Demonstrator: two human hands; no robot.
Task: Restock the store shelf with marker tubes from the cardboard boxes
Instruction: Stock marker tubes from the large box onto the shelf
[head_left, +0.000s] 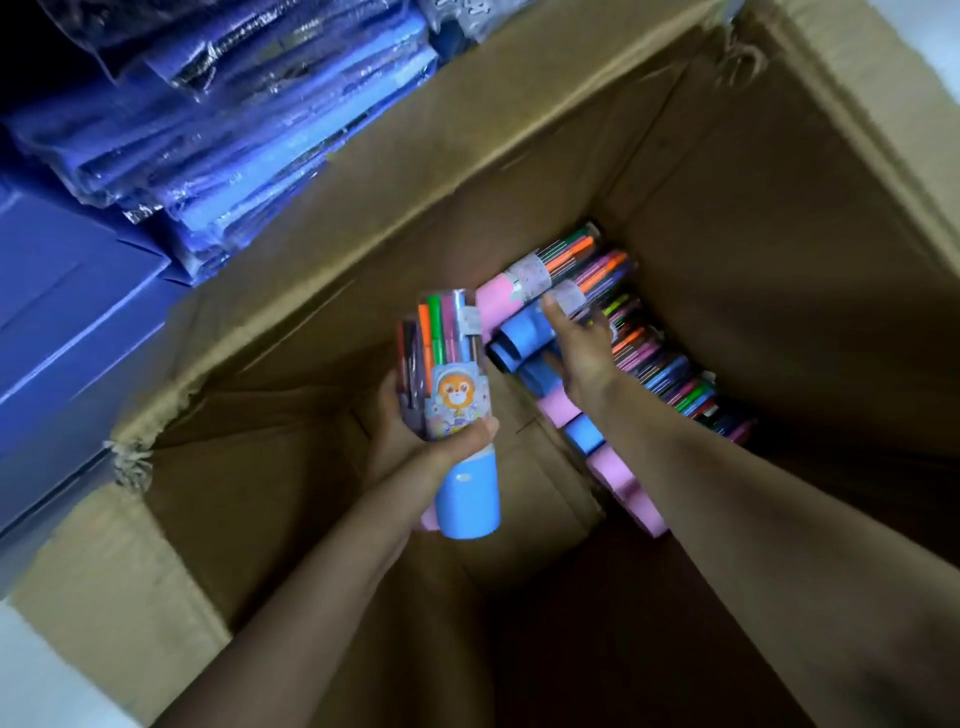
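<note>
The left hand (415, 441) curls round a blue-based marker tube (457, 405), a pink one half hidden behind. At two o'clock, the right hand (582, 348) reaches the stacked tubes (623, 364) in the cardboard box (363, 218); its fingertips are hidden, grip unclear.

Open cardboard box (545, 156) on floor; marker tubes (649, 358) stacked along bottom right side.

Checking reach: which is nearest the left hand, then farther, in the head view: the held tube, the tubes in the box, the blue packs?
1. Held tube, gripped in the left hand.
2. Boxed tubes, to its right.
3. Blue packs, outside the box, upper left.
</note>
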